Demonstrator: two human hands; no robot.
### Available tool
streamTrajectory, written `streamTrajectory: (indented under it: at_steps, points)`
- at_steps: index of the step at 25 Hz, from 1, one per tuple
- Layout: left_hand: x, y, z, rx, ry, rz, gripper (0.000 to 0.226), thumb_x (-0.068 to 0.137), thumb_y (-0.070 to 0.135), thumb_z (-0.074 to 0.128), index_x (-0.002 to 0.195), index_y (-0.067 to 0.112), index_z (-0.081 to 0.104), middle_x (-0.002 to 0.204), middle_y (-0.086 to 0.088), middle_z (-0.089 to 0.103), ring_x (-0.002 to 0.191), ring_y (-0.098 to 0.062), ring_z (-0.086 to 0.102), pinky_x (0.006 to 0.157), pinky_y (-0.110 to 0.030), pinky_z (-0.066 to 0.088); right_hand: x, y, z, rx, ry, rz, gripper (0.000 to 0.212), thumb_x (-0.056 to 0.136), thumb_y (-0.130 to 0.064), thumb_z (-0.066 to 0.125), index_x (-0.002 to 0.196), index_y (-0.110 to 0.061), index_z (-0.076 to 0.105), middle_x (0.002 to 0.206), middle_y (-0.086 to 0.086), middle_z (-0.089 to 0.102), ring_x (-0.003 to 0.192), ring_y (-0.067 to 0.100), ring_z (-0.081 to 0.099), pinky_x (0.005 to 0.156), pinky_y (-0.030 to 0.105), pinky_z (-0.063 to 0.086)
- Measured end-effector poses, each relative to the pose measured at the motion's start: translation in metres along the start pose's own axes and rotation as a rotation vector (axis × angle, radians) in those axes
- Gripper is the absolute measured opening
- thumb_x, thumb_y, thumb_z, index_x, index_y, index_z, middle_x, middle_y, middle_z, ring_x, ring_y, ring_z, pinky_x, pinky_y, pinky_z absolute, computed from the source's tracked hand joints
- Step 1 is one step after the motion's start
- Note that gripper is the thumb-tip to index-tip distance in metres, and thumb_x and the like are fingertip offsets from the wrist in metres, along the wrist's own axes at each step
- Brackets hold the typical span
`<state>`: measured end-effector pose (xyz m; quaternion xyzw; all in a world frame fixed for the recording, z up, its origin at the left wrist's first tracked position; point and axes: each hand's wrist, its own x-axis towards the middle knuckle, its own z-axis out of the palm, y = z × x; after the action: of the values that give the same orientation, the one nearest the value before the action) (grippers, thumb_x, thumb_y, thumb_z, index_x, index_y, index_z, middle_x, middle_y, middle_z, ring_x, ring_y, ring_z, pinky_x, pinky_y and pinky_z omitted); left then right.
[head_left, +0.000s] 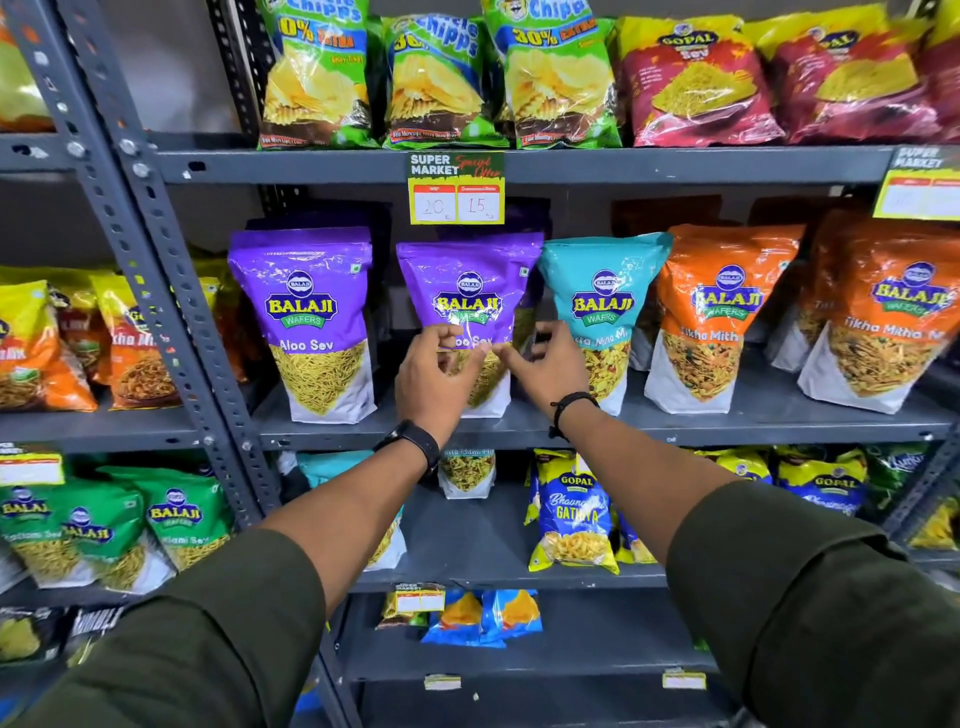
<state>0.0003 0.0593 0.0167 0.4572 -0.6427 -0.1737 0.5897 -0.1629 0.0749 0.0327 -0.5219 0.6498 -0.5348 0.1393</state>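
Note:
A purple Balaji Aloo Sev pouch (467, 280) stands upright on the middle grey shelf (675, 431), just under a price tag. My left hand (434, 376) grips its lower left side, with the fingers curled onto the front. My right hand (548, 364) holds its lower right side, the thumb on the front and the fingers curled round the edge. The pouch's lower half is hidden behind both hands. Each wrist wears a black band, and both arms are in dark green sleeves.
A second purple Aloo Sev pouch (306, 312) stands to the left, and a teal pouch (602, 291) touches the held one's right side. Orange pouches (722, 312) follow further right. A yellow price tag (456, 189) hangs above. A perforated grey post (156, 260) borders the left.

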Motion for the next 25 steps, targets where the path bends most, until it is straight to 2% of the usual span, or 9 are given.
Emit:
streamTrajectory:
  at_steps: [2, 4, 8, 10, 14, 18, 20, 22, 25]
  points:
    - [-0.003, 0.014, 0.01, -0.023, -0.054, -0.015, 0.053, 0.079, 0.07, 0.079, 0.113, 0.031, 0.069, 0.102, 0.009, 0.075, 0.088, -0.012, 0.075, 0.085, -0.036, 0.065, 0.001, 0.001, -0.016, -0.001, 0.033, -0.005, 0.072, 0.075, -0.054, 0.082, 0.126, -0.013, 0.053, 0.101, 0.005, 0.065, 0.09, 0.021, 0.063, 0.078, 0.032, 0.049]
    - [-0.008, 0.029, 0.025, -0.069, -0.126, -0.041, 0.052, 0.082, 0.061, 0.085, 0.118, 0.026, 0.071, 0.102, 0.008, 0.073, 0.088, -0.011, 0.075, 0.089, -0.038, 0.065, 0.0, 0.007, -0.035, -0.013, 0.066, -0.006, 0.068, 0.075, -0.053, 0.082, 0.123, -0.014, 0.053, 0.108, 0.007, 0.066, 0.096, 0.021, 0.064, 0.082, 0.033, 0.051]
    - [-0.018, 0.048, 0.062, -0.083, -0.239, -0.067, 0.058, 0.086, 0.052, 0.088, 0.131, 0.02, 0.071, 0.113, -0.001, 0.075, 0.1, -0.02, 0.075, 0.096, -0.041, 0.064, -0.004, 0.025, -0.073, -0.024, 0.119, 0.05, 0.063, 0.074, -0.045, 0.084, 0.119, -0.013, 0.053, 0.116, 0.012, 0.068, 0.105, 0.026, 0.068, 0.087, 0.042, 0.057]
    - [-0.021, 0.053, 0.076, -0.086, -0.283, -0.088, 0.067, 0.087, 0.052, 0.087, 0.141, 0.019, 0.066, 0.127, -0.008, 0.076, 0.114, -0.024, 0.075, 0.101, -0.042, 0.062, -0.004, 0.034, -0.089, -0.062, 0.138, 0.055, 0.064, 0.076, -0.044, 0.084, 0.122, -0.012, 0.051, 0.121, 0.012, 0.065, 0.111, 0.028, 0.064, 0.089, 0.043, 0.055]
    - [-0.017, 0.058, 0.103, -0.072, -0.368, -0.145, 0.087, 0.09, 0.05, 0.084, 0.162, 0.02, 0.045, 0.155, -0.012, 0.063, 0.139, -0.028, 0.065, 0.112, -0.039, 0.053, 0.009, 0.053, -0.111, -0.087, 0.075, 0.124, 0.083, 0.077, -0.049, 0.082, 0.14, -0.012, 0.042, 0.143, 0.015, 0.055, 0.132, 0.034, 0.054, 0.106, 0.049, 0.049]
    - [-0.009, 0.053, 0.116, -0.011, -0.44, -0.151, 0.09, 0.094, 0.051, 0.08, 0.167, 0.024, 0.035, 0.16, -0.007, 0.06, 0.142, -0.031, 0.061, 0.109, -0.038, 0.048, 0.026, 0.065, -0.108, -0.034, -0.004, 0.163, 0.103, 0.081, -0.045, 0.082, 0.159, -0.013, 0.023, 0.164, 0.011, 0.036, 0.152, 0.03, 0.035, 0.121, 0.048, 0.036]
    - [-0.007, 0.047, 0.118, -0.044, -0.482, -0.172, 0.094, 0.086, 0.063, 0.08, 0.164, 0.028, 0.039, 0.158, -0.004, 0.062, 0.143, -0.029, 0.062, 0.117, -0.044, 0.05, 0.031, 0.07, -0.105, -0.016, -0.057, 0.146, 0.099, 0.084, -0.039, 0.08, 0.16, -0.014, 0.022, 0.165, 0.009, 0.035, 0.151, 0.028, 0.036, 0.121, 0.044, 0.035]
    - [-0.001, 0.026, 0.125, -0.065, -0.482, -0.18, 0.098, 0.072, 0.077, 0.076, 0.156, 0.036, 0.047, 0.15, 0.002, 0.068, 0.137, -0.024, 0.066, 0.115, -0.051, 0.055, 0.034, 0.073, -0.102, -0.001, -0.105, 0.113, 0.085, 0.087, -0.031, 0.079, 0.156, -0.015, 0.032, 0.156, 0.007, 0.047, 0.142, 0.026, 0.047, 0.114, 0.036, 0.039]
    - [0.005, -0.005, 0.138, -0.087, -0.482, -0.172, 0.086, 0.073, 0.072, 0.076, 0.15, 0.04, 0.053, 0.143, 0.006, 0.074, 0.131, -0.019, 0.07, 0.113, -0.05, 0.057, 0.032, 0.074, -0.099, 0.071, -0.125, 0.09, 0.077, 0.086, -0.025, 0.081, 0.15, -0.014, 0.039, 0.145, 0.006, 0.057, 0.123, 0.014, 0.054, 0.108, 0.032, 0.045]
